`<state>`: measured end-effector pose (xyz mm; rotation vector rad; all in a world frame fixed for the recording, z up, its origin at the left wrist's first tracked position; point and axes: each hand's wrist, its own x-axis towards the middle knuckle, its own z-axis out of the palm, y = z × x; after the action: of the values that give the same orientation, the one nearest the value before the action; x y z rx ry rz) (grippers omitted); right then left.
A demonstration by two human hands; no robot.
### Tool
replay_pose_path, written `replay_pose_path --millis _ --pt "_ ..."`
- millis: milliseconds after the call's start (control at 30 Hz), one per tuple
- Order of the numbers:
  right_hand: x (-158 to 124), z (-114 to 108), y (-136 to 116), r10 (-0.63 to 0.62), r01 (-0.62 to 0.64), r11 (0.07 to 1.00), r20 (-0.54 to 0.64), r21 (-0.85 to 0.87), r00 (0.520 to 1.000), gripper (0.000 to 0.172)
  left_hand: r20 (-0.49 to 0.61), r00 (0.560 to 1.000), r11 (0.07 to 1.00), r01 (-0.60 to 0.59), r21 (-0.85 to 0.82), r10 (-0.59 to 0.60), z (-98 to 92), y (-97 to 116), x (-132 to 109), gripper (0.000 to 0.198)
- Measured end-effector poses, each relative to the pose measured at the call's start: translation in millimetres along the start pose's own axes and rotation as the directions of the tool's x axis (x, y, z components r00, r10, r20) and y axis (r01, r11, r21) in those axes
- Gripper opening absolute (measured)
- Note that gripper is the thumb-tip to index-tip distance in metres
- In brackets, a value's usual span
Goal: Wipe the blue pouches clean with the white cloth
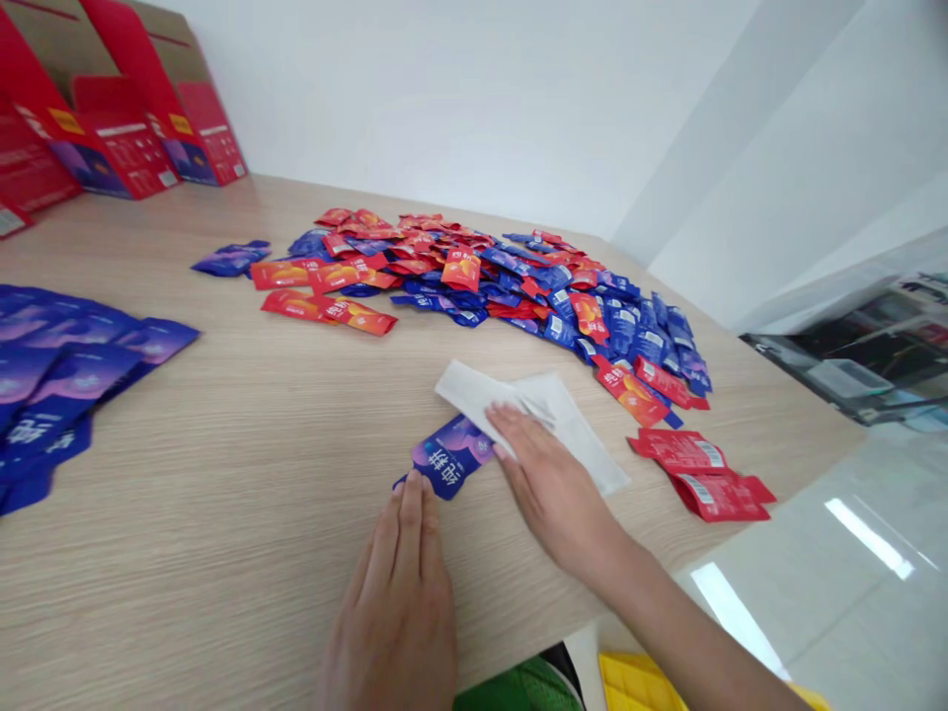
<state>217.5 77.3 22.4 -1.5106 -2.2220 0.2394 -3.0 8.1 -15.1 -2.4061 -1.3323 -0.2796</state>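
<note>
A blue-purple pouch (444, 464) lies flat on the wooden table, its upper right part covered by a folded white tissue (578, 434). My left hand (407, 583) rests with straight fingers, the tips touching the pouch's near-left end. Flat on the tissue, my right hand (544, 474) presses it down beside and partly over the pouch. Neither hand is closed around anything. Two red pouches (703, 474) lie right of the tissue, with an orange-red pouch (633, 390) a little farther back.
A long heap of red and blue pouches (504, 272) spreads across the back of the table. Overlapping blue pouches (66, 385) lie at the left. Red cartons (125, 138) stand at the back left. The table's edge (807, 474) runs along the right, above a tiled floor.
</note>
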Motion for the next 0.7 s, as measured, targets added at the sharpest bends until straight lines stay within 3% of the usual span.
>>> replay_pose_path --millis 67,133,267,333,400,500,567,633,700 --pt "-2.7 -7.2 10.6 0.1 -0.1 0.995 -0.075 -0.002 0.992 0.049 0.024 1.0 1.0 -0.01 -0.002 0.01 -2.1 0.9 0.0 0.066" --pt "-4.8 -10.4 1.1 0.106 -0.102 0.994 -0.113 0.046 0.988 0.049 0.007 1.0 1.0 0.008 -0.006 -0.008 -4.3 2.6 1.9 0.065" --pt "-5.3 -1.5 -39.6 -0.138 0.136 0.984 0.009 0.115 0.99 0.052 -0.094 0.995 0.999 0.044 -0.013 -0.045 -7.2 3.7 8.2 0.058" --pt "-3.8 2.2 -40.2 -0.203 0.193 0.975 0.09 0.109 0.975 0.053 -0.095 0.995 1.0 0.014 0.012 -0.013 -6.7 1.9 9.0 0.057" --pt "-2.7 0.9 -22.8 -0.144 0.138 0.988 0.083 0.074 0.986 0.051 -0.051 0.999 0.999 -0.016 0.036 0.018 -4.9 -0.4 7.1 0.059" --pt "-2.0 -6.9 6.2 0.057 -0.056 0.998 -0.045 0.014 0.997 0.048 0.021 1.0 0.999 -0.019 0.029 0.019 -2.5 -1.3 3.4 0.064" --pt "-1.7 -9.8 5.8 0.11 -0.108 0.994 -0.114 0.023 0.987 0.048 0.027 0.999 1.0 -0.02 0.016 0.02 -3.0 0.2 3.3 0.064" --pt "-1.4 -7.1 -11.6 0.029 -0.023 0.997 -0.096 0.068 0.995 0.048 -0.017 1.0 1.0 -0.01 0.008 0.01 -5.1 1.9 5.5 0.061" --pt "-1.1 -0.7 -31.3 -0.128 0.128 0.986 -0.01 0.109 0.992 0.052 -0.075 0.997 1.0 0.014 0.015 -0.013 -7.3 2.6 8.1 0.057"
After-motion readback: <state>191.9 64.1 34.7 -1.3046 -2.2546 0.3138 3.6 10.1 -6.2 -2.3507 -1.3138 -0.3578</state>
